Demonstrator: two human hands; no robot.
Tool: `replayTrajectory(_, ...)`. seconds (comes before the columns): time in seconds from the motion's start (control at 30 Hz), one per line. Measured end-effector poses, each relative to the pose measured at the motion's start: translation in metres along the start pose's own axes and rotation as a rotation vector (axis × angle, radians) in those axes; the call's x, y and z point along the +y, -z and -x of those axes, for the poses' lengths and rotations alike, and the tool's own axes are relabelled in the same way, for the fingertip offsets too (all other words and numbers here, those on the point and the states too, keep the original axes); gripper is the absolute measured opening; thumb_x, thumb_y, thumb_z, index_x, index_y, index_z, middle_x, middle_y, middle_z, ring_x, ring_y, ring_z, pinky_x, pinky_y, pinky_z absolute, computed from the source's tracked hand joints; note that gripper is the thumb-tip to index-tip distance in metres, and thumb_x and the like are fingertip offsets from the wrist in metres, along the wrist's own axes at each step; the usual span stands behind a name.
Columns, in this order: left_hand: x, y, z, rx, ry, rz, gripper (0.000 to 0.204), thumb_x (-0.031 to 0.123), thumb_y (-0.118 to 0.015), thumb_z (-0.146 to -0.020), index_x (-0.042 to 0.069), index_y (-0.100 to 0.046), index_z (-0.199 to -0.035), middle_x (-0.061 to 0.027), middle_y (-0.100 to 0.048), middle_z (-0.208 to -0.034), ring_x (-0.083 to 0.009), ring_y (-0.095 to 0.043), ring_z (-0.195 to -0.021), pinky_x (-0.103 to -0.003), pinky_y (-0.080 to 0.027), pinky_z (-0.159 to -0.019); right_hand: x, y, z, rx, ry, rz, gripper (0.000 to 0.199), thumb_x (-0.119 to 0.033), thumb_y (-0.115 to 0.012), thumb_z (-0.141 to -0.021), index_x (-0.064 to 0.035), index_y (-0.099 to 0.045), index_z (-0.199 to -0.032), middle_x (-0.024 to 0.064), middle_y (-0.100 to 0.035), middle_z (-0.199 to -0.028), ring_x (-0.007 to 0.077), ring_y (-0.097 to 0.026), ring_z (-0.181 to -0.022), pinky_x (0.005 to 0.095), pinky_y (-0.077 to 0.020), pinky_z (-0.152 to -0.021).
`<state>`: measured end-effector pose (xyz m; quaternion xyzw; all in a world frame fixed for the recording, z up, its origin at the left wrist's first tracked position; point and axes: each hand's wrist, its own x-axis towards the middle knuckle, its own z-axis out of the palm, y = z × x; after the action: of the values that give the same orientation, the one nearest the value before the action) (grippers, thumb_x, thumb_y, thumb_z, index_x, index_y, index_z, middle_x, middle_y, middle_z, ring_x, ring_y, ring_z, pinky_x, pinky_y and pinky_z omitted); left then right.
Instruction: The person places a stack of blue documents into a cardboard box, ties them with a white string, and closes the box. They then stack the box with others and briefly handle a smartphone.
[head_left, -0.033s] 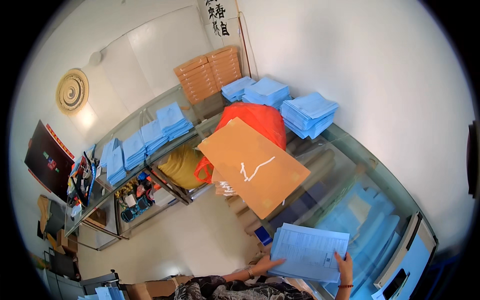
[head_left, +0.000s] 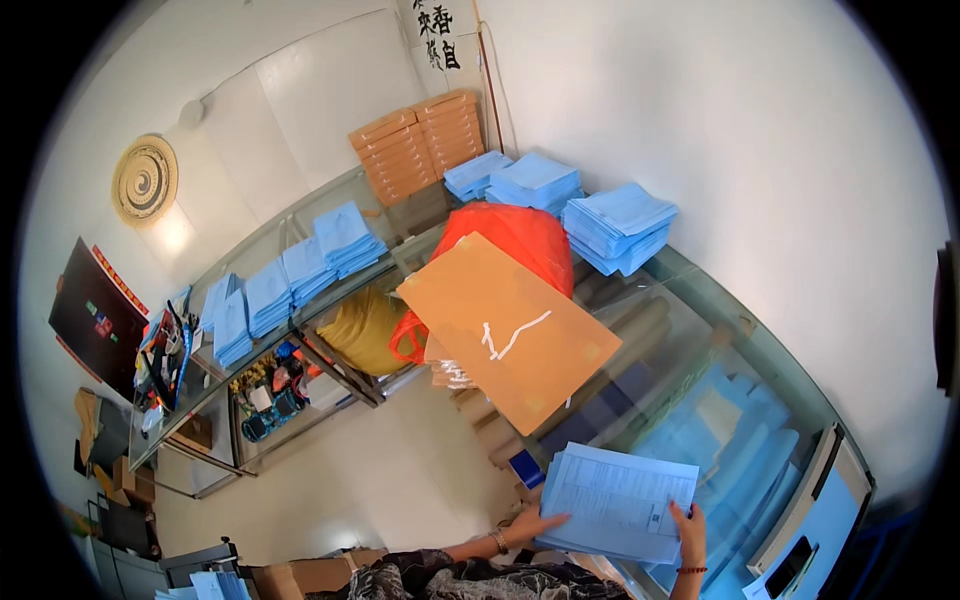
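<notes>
A stack of light blue printed sheets (head_left: 620, 500) is held low in the view, over the near end of a glass table (head_left: 700, 290). My left hand (head_left: 530, 522) grips the stack's left edge with the fingers spread onto the top sheet. Gripping its right edge from below is my right hand (head_left: 688, 530), thumb on top, with a beaded band on the wrist. More blue sheets (head_left: 740, 430) lie under the glass just beyond the stack.
A large orange cardboard sheet (head_left: 505, 325) leans on a red bag (head_left: 510, 235). Piles of blue paper (head_left: 620, 225) and orange boxes (head_left: 420, 145) stand at the far end. A grey printer (head_left: 810, 520) sits at my right, and a second glass table (head_left: 290, 275) carries several blue piles.
</notes>
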<state>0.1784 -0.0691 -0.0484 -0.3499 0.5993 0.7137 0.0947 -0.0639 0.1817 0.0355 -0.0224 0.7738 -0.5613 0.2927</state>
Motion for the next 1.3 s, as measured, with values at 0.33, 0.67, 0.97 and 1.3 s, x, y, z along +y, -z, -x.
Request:
replayTrajectory(0.33,0.026,0.035,-0.012,-0.113,-0.41,-0.068,0.097,0.028,-0.079,-0.077,0.0,-0.019,-0.148,-0.0175,-0.045,-0.139,-0.0251,-0.044,-0.127,-0.037,-0.035,-0.107,0.017,-0.028,0.03,-0.065,0.045,-0.297,0.06,-0.015,-0.076,-0.081,0.0035,-0.045,-0.13,0.0104,-0.06,-0.115,0.0197,-0.059,-0.102,0.0321,-0.0476,-0.089)
replayTrajectory(0.67,0.128,0.027,-0.008,-0.478,-0.532,-0.069,0.082,0.014,-0.076,-0.08,0.002,-0.029,-0.147,-0.0114,-0.049,-0.133,-0.0186,-0.046,-0.12,-0.034,-0.038,-0.105,0.01,-0.008,0.054,0.142,0.093,-0.507,0.058,-0.002,-0.077,-0.075,0.0042,-0.049,-0.126,0.0105,-0.063,-0.112,0.0197,-0.062,-0.099,0.0338,-0.0515,-0.088)
replayTrajectory(0.97,0.187,0.042,-0.052,-0.336,-0.824,-0.327,0.08,0.01,-0.082,-0.073,0.003,-0.036,-0.138,-0.0107,-0.053,-0.126,-0.0201,-0.053,-0.114,-0.034,-0.044,-0.099,-0.003,0.012,0.071,0.162,0.435,-0.283,0.072,-0.004,-0.082,-0.07,-0.0017,-0.047,-0.133,0.009,-0.059,-0.12,0.0192,-0.057,-0.11,0.0327,-0.0467,-0.095)
replayTrajectory(1.3,0.165,0.04,-0.1,-0.442,-0.695,0.043,0.085,-0.006,-0.08,-0.067,0.006,-0.036,-0.139,-0.006,-0.05,-0.13,-0.0181,-0.05,-0.12,-0.035,-0.04,-0.105,0.0,-0.01,0.056,-0.007,0.329,-0.371,0.126,-0.022,-0.089,-0.064,-0.011,-0.002,-0.154,0.0083,-0.033,-0.146,0.0201,-0.03,-0.135,0.0367,-0.026,-0.113)
